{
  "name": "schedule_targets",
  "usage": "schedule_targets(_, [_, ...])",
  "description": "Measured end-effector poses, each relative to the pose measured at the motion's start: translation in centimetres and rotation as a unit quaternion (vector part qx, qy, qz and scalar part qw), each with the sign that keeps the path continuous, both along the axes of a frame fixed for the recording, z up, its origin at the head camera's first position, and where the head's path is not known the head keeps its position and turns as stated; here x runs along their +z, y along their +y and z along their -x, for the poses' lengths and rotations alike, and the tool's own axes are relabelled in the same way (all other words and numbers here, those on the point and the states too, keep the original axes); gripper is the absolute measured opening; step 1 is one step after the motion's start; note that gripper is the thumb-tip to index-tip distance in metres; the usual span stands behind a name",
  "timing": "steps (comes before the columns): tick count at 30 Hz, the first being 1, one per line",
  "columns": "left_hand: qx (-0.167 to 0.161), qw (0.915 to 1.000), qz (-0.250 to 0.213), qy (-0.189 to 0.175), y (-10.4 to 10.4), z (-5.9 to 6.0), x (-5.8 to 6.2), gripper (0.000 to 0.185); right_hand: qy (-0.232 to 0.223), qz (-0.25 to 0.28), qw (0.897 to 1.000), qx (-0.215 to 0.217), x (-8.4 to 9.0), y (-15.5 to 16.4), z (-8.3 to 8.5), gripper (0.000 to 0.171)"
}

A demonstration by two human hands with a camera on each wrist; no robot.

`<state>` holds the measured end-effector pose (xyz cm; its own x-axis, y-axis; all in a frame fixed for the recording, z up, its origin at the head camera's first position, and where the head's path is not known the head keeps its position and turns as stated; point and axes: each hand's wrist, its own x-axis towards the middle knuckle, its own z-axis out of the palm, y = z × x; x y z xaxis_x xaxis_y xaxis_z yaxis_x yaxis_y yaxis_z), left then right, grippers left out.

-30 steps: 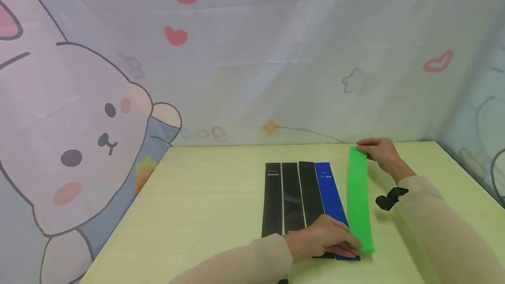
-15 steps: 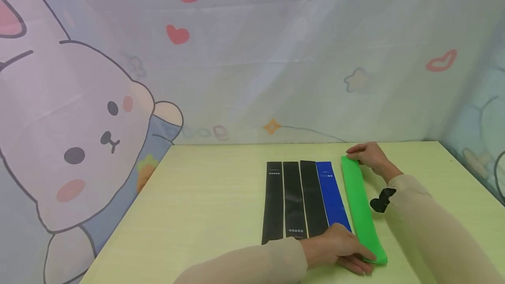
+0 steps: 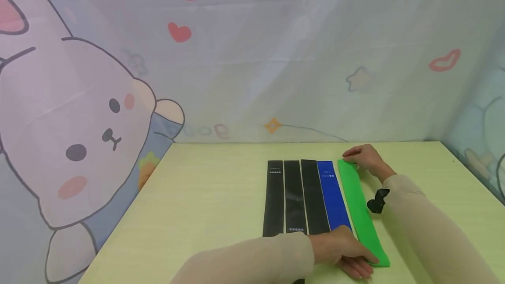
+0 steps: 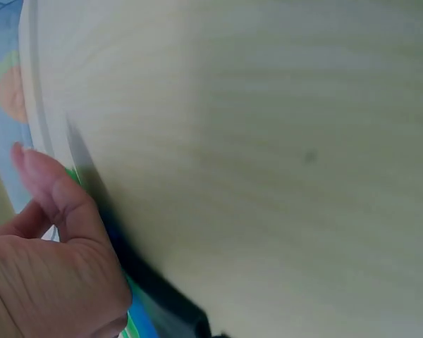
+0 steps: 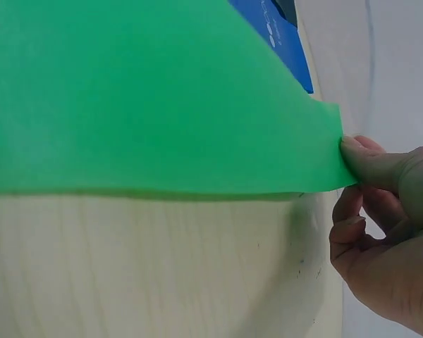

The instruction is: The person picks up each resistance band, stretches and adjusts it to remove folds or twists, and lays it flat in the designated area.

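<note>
2 black bands (image 3: 273,196) show unreadable dotted labels.

The head camera looks forward and down across the table (image 3: 205,196). Both wrist cameras sit close above its surface, sharing the green band (image 3: 360,211) with it.

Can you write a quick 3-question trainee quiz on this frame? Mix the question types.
1. True or false: the green band lies to the left of the three black bands.
2. Which band lies directly beside the green one? A) a black band B) the blue band C) none, it lies alone
3. Fill in: the right hand pinches the green band's ___ end, while the left hand holds its near end.

Key
1. False: it lies at the right end of the row on the table.
2. B
3. far
</note>
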<state>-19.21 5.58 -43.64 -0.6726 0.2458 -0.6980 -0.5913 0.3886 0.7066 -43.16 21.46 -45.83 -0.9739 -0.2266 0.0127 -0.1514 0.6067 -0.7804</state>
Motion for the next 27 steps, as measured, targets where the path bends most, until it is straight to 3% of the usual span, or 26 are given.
schedule_targets(9, [-0.016,0.9995,0.027,0.012,0.3,0.6,0.1,0.034,0.015,-0.008,1.000,-0.016,0.3,-0.7,-0.6,0.027])
schedule_targets(19, [-0.069,0.9972,0.026,-0.015,0.0,1.2,-0.1,0.037,0.017,0.005,0.999,-0.038,0.0,-1.3,-0.6,0.027])
schedule_targets(27, [-0.079,0.9963,0.026,-0.023,-0.4,1.3,-0.2,0.039,0.026,0.012,0.998,-0.047,-0.1,-1.8,-0.7,0.027])
